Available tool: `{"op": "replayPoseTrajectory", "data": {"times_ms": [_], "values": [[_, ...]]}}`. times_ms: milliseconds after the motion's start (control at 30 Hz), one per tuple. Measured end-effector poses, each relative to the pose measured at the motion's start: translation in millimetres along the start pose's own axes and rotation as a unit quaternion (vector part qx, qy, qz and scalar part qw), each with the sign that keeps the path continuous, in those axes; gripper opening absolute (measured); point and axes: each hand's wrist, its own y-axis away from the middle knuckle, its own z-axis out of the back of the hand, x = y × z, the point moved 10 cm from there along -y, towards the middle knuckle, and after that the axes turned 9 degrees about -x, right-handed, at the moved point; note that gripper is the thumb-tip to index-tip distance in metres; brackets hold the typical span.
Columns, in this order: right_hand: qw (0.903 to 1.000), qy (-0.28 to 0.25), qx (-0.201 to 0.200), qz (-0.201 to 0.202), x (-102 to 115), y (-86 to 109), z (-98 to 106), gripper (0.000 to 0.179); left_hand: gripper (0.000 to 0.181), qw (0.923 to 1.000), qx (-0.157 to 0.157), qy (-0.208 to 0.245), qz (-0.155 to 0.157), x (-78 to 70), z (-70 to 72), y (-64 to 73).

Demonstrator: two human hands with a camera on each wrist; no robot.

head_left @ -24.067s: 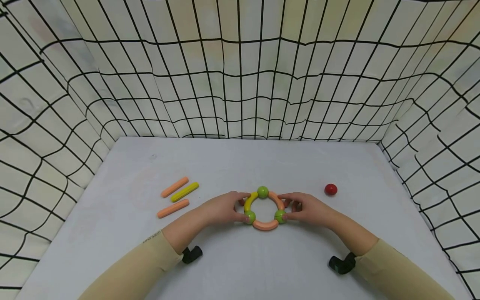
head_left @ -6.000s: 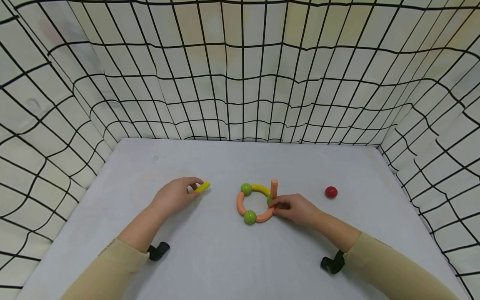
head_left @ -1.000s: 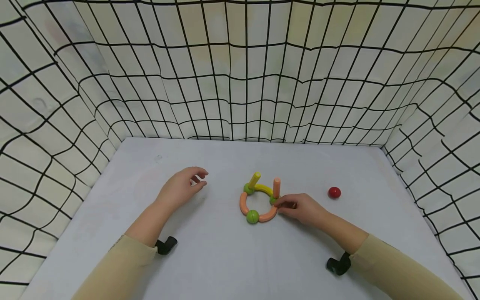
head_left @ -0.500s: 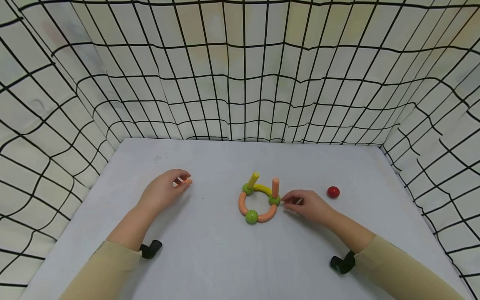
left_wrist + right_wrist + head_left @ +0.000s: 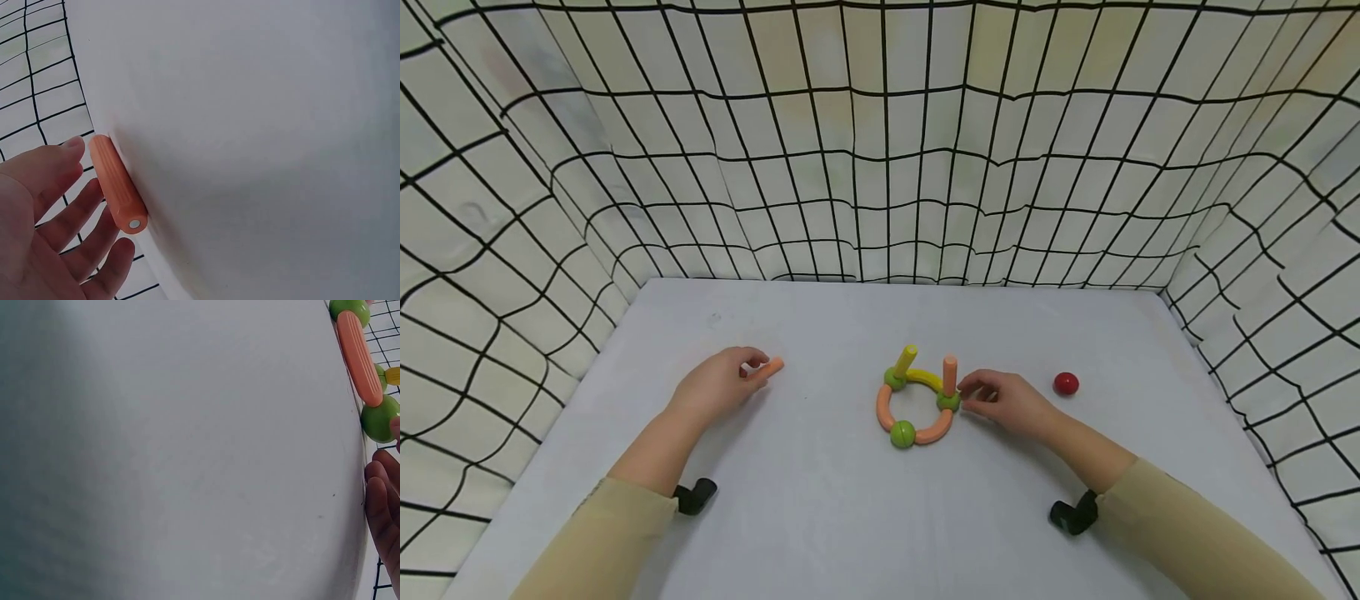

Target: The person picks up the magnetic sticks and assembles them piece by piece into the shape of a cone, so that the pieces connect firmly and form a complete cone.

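An orange stick (image 5: 772,367) with grooved sides and a white dot on its end lies between thumb and fingers of my left hand (image 5: 715,383). In the left wrist view, spread fingers meet that stick's edge while the thumb tip stays slightly apart. Mid-table lies a ring of green balls joined by curved orange pieces (image 5: 884,407) and a curved yellow piece (image 5: 925,378). A yellow stick (image 5: 906,360) leans up from the back-left ball (image 5: 894,378); another orange stick (image 5: 950,375) stands on the right ball (image 5: 948,401). My right hand (image 5: 1009,402), loosely bent, is beside this ball, thumb near it.
A red ball (image 5: 1066,383) sits to the right, beyond my right hand. The front green ball (image 5: 902,433) bears no stick. Netting (image 5: 887,183) over pale walls encloses the back and sides of the white table (image 5: 850,517).
Both upright sticks joined the ring earlier. Over the last second my left hand has moved left to the orange stick, and my right hand has let go of the ring's right side.
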Motion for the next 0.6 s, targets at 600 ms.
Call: {"op": "replayPoseTrajectory", "data": {"times_ms": [600], "values": [[0.9998, 0.016, -0.011, -0.003, 2.2, -5.1, -2.1, 0.019, 0.031, 0.9994, 0.016, -0.031, -0.002, 4.5, -6.8, -3.7]]}}
